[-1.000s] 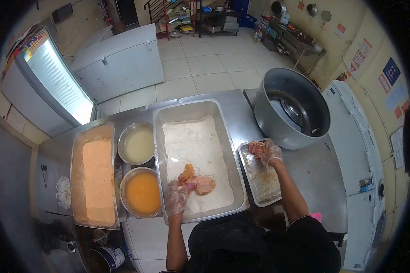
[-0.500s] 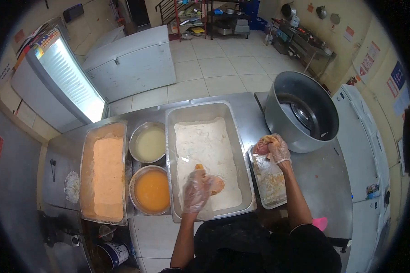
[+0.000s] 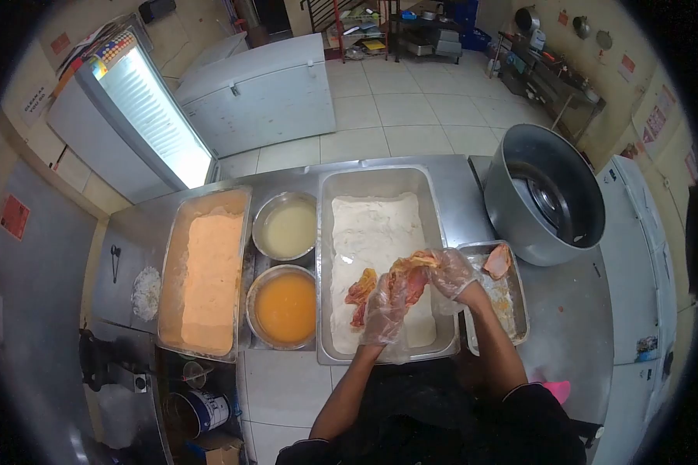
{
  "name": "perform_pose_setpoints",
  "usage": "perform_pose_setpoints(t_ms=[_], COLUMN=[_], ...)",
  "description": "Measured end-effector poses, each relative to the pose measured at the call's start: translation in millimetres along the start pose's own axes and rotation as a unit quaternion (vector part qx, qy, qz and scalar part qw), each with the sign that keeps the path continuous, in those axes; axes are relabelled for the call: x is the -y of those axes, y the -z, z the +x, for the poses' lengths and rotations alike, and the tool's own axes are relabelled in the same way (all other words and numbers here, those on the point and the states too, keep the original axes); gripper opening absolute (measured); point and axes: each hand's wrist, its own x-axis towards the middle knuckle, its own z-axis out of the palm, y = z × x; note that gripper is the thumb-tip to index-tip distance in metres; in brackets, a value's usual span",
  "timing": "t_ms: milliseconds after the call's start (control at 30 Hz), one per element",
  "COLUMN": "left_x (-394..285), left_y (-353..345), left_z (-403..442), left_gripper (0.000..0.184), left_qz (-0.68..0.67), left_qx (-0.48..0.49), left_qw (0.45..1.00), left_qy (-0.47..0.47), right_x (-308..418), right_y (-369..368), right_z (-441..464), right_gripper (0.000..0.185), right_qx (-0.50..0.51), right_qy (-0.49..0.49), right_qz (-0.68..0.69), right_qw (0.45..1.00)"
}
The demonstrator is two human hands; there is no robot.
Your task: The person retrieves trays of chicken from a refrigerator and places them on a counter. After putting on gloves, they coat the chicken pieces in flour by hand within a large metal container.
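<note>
Both hands wear clear plastic gloves. Stretched between them, above a deep metal pan of white flour, is a piece of raw chicken with a yellow-orange coating. My left hand is closed on its lower left part, and my right hand grips its upper right end. A second chicken piece lies on the flour just left of my left hand. To the right, a shallow metal tray holds another pale pink chicken piece at its far end.
Left of the flour stand a bowl of orange liquid, a bowl of pale liquid and a pan of orange powder. A large grey pot stands at the back right. Tongs lie far left.
My right hand has moved left from the tray to over the flour pan with chicken. My left hand has risen from the flour and now grips the same piece. The view has shifted slightly.
</note>
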Motion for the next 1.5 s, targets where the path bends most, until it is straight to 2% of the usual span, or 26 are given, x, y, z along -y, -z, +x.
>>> perform_pose_setpoints(t_ms=[100, 133, 200, 233, 333, 400, 500, 533, 567, 600, 633, 733, 800, 900, 933, 1000, 1100, 1167, 1233, 1300, 1333, 1367, 1400, 1433, 1467, 1500], left_x=[-0.7, 3.1, 17.9, 25.1, 34.8, 28.7, 21.7, 23.6, 27.6, 23.8, 19.0, -9.3, 3.2, 7.3, 11.7, 28.3, 40.5, 15.1, 23.2, 58.2, 46.4, 22.9, 5.2, -2.8, 43.6, 36.7], left_y=[14.0, 13.6, 4.4, -0.3, -13.5, -22.0, -15.6, -21.6, -30.9, -29.6, -25.5, -2.7, -12.8, -14.0, -12.0, -15.6, -20.3, -2.3, -11.2, -42.0, -41.9, -22.7, -3.6, 2.9, -36.8, -33.8], left_z=[-9.4, -16.3, -36.4, -48.0, -67.5, -55.3, -52.4, -53.2, -55.3, -52.6, -54.2, -33.5, -26.2, -27.5, -27.2, -29.6, -16.6, -1.3, 0.5, -5.5, -12.4, -3.1, 7.4, 13.1, -9.6, -1.5], left_gripper=[0.042, 0.042, 0.046, 0.046, 0.045, 0.045, 0.051, 0.051, 0.042, 0.034, 0.034, 0.031, 0.037, 0.043, 0.043, 0.042, 0.045, 0.05, 0.055, 0.054, 0.049, 0.049, 0.054, 0.06, 0.049, 0.049], left_qz=[0.039, 0.039, -0.08, -0.08, 0.039, 0.076, -0.013, -0.014, -0.083, -0.152, -0.151, -0.252, -0.505, -0.529, -0.527, -0.437, -0.336, -0.333, -0.331, -0.359, 0.038, 0.032, -0.225, -0.456, -0.307, -0.311], left_qx=[-0.014, -0.013, -0.023, -0.021, 0.032, -0.033, 0.043, 0.047, -0.021, -0.086, -0.08, -0.107, -0.124, -0.124, -0.126, -0.052, -0.088, -0.096, -0.098, -0.174, -0.263, -0.258, -0.238, -0.192, -0.265, -0.259], left_qw=[0.996, 0.996, 0.996, 0.996, 0.994, 0.985, 0.987, 0.987, 0.984, 0.972, 0.973, 0.937, 0.788, 0.746, 0.748, 0.828, 0.874, 0.864, 0.855, 0.875, 0.961, 0.963, 0.91, 0.762, 0.878, 0.878], left_qy=[-0.077, -0.077, 0.015, 0.015, 0.098, 0.151, 0.154, 0.152, 0.157, 0.159, 0.157, 0.219, 0.33, 0.385, 0.384, 0.346, 0.34, 0.365, 0.387, 0.274, 0.074, 0.071, 0.255, 0.417, 0.256, 0.255], right_x=[-35.3, -60.5, -71.0, -73.3, -73.6, -13.6, 16.6, 14.8, 9.3, 0.9, -8.5, -10.8, -7.3, -0.7, 1.3, 5.7, 10.5, 18.3, 30.3, 24.7, 22.5, 26.5, 31.0, 34.4, 37.9, 37.6], right_y=[-1.3, -8.8, -0.4, -0.6, -33.5, -56.6, -94.8, -112.3, -123.8, -128.1, -130.4, -127.8, -125.6, -118.3, -111.8, -105.0, -102.6, -103.7, -99.5, -111.6, -116.4, -115.8, -115.0, -113.7, -109.2, -107.8], right_z=[8.9, 16.7, 19.6, 20.4, -2.4, -17.5, -25.1, -24.3, -24.0, -22.9, -20.3, -17.9, -17.0, -13.4, -12.9, -12.5, -16.6, -19.9, -21.4, -30.0, -32.3, -35.0, -37.4, -38.2, -40.8, -42.7], right_gripper=[0.024, 0.034, 0.034, 0.034, 0.037, 0.039, 0.04, 0.038, 0.037, 0.037, 0.036, 0.034, 0.033, 0.028, 0.025, 0.023, 0.024, 0.031, 0.027, 0.021, 0.02, 0.02, 0.023, 0.026, 0.028, 0.028], right_qx=[-0.026, -0.074, -0.093, -0.112, -0.029, 0.027, 0.073, -0.044, -0.162, -0.166, -0.132, -0.109, -0.113, -0.121, -0.107, -0.094, -0.116, -0.045, -0.083, -0.152, -0.143, -0.148, -0.141, -0.135, -0.118, -0.122], right_qy=[0.032, -0.036, -0.057, -0.076, -0.113, -0.264, -0.263, -0.195, -0.12, -0.124, -0.131, -0.135, -0.128, -0.068, -0.057, -0.045, -0.005, 0.003, 0.023, 0.062, 0.044, 0.038, 0.009, -0.019, -0.025, -0.03], right_qz=[0.007, 0.055, 0.039, 0.025, -0.081, 0.019, -0.033, 0.069, 0.168, 0.17, 0.153, 0.147, 0.161, 0.147, 0.125, 0.103, 0.062, -0.035, -0.03, -0.082, -0.081, -0.086, -0.071, -0.056, -0.017, -0.02], right_qw=[0.999, 0.995, 0.993, 0.99, 0.99, 0.964, 0.961, 0.977, 0.965, 0.963, 0.97, 0.974, 0.972, 0.979, 0.985, 0.989, 0.991, 0.998, 0.996, 0.983, 0.985, 0.985, 0.987, 0.989, 0.993, 0.992])
